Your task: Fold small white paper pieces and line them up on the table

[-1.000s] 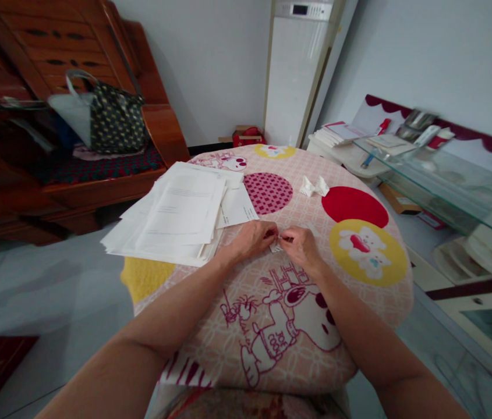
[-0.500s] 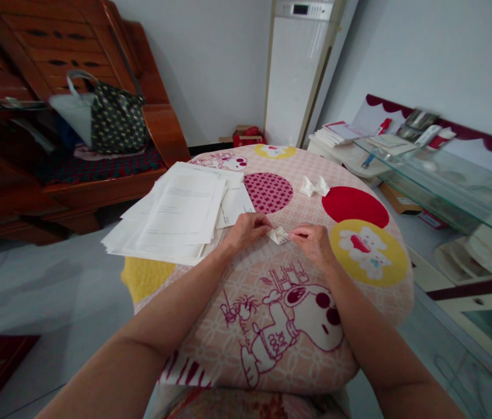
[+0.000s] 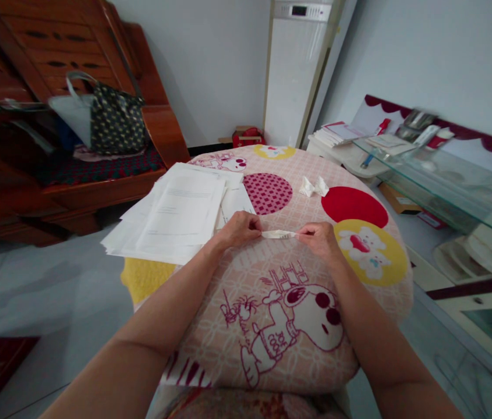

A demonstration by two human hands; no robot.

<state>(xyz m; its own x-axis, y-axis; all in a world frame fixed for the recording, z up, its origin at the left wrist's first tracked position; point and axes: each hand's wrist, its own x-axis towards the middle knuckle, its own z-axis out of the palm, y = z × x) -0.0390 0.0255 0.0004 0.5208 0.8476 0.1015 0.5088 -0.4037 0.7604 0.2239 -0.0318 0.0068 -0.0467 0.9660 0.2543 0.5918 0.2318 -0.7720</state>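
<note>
A small folded white paper piece (image 3: 279, 234) is stretched flat between my two hands, just above the pink cartoon-print tablecloth (image 3: 272, 302). My left hand (image 3: 239, 228) pinches its left end with closed fingers. My right hand (image 3: 321, 240) pinches its right end, fingers also closed. Both hands hover over the middle of the round table. Another small folded white paper shape (image 3: 314, 186) lies farther back, between the dotted magenta circle and the red circle on the cloth.
A stack of white paper sheets (image 3: 176, 218) covers the table's left part. A wooden bench with a patterned bag (image 3: 112, 119) stands at the left. A glass shelf (image 3: 442, 174) with books and cups runs along the right. A white standing appliance (image 3: 293, 70) is behind.
My hands have moved apart, pulling the folded paper from a bunched shape into a long flat strip. My right hand shifted right, my left hand slightly left and back.
</note>
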